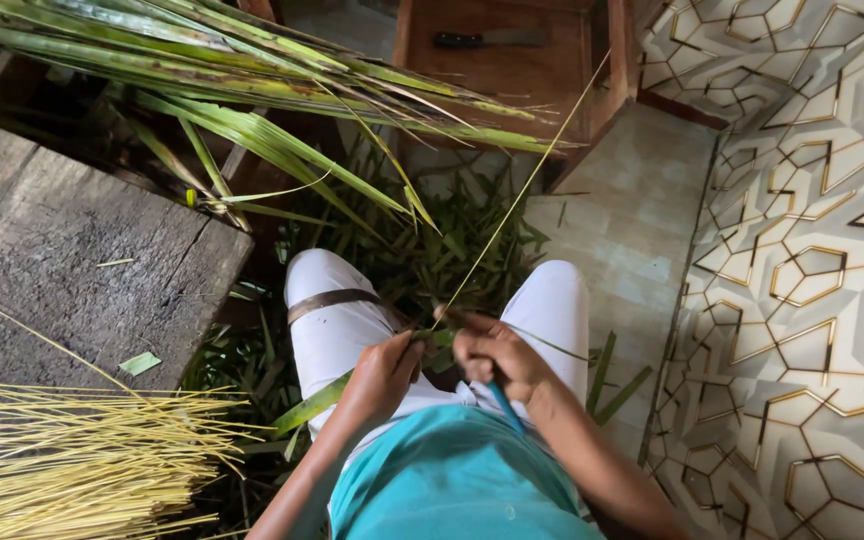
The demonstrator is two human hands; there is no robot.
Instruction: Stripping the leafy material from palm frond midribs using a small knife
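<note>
I sit with my knees in white trousers, both hands together over my lap. My left hand (382,375) is closed on a long green palm leaflet (314,402) that trails down to the left. My right hand (497,355) grips a small tool with a teal handle (504,405), pressed against the leaflet where the hands meet. A thin yellow midrib (522,190) runs from between my hands up and to the right. The tool's blade is hidden by my fingers.
A bundle of stripped yellow midribs (62,465) lies at lower left beside a worn wooden plank (72,260). A green palm frond (252,80) spans the top. Leaf scraps (432,240) cover the floor ahead. A wooden stool (512,70) holds a dark-handled knife (487,40). A patterned surface (812,250) is on the right.
</note>
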